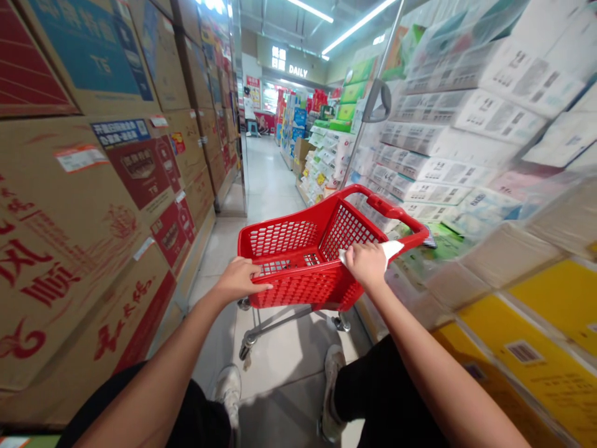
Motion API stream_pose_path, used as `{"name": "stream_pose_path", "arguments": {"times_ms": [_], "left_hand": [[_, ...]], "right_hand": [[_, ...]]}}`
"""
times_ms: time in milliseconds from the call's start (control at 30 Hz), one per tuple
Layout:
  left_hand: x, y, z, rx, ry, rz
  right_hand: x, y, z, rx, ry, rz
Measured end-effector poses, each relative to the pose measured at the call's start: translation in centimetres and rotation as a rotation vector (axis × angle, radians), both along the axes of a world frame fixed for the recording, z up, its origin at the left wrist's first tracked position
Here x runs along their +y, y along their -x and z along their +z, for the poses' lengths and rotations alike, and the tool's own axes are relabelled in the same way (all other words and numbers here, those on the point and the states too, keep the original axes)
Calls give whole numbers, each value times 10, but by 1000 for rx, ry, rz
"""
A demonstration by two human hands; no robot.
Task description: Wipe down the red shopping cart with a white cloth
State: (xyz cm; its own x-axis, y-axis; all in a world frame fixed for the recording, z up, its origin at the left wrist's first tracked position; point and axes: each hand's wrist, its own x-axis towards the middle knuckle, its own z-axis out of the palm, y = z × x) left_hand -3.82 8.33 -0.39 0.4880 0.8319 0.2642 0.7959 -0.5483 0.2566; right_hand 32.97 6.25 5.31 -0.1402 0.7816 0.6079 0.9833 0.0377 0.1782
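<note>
In front of me a red plastic shopping cart [298, 289] stands sideways on grey wheeled legs, its handle pointing right. My left hand [239, 279] grips the near rim at the cart's left corner, thumb outside and fingers over the edge. Farther right on the same rim, my right hand [367, 264] is closed around the edge with a white tissue or cloth [392, 249] pressed under it. The basket looks bare inside, showing only its lattice walls and floor.
Stacked cardboard cartons [60, 249] wall the left side. Wrapped white paper packs [433, 137] and yellow boxes [527, 330] crowd the right. A glass door with a grey handle [377, 101] stands beyond the cart. Farther down the aisle a person [249, 109] is near a blue stool [252, 126].
</note>
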Motion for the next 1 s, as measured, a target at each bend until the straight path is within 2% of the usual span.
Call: {"name": "stream_pose_path", "arguments": {"times_ms": [133, 233, 333, 400, 500, 700, 767, 867, 933, 1000], "left_hand": [[2, -6, -4, 10, -18, 7], [4, -7, -5, 9, -26, 3], [7, -1, -4, 10, -20, -20], [7, 5, -3, 8, -13, -18], [5, 12, -1, 3, 7, -3], [-1, 13, 3, -21, 11, 9], [-1, 12, 4, -11, 13, 8], [-2, 9, 5, 0, 10, -1], [-2, 7, 5, 5, 7, -11], [-3, 6, 6, 7, 9, -11]], "right_hand": [[-10, 85, -27, 112, 74, 85], [-18, 145, -39, 187, 94, 171], [-23, 175, -42, 202, 127, 265], [-25, 172, -39, 158, 166, 354], [-25, 140, -31, 78, 214, 412], [-16, 30, -5, -24, 135, 212], [-14, 6, 1, -39, 93, 169], [-13, 4, 0, -3, 27, 96], [-16, 24, -7, 51, -10, 56], [-20, 56, -18, 102, -11, 68]]}}
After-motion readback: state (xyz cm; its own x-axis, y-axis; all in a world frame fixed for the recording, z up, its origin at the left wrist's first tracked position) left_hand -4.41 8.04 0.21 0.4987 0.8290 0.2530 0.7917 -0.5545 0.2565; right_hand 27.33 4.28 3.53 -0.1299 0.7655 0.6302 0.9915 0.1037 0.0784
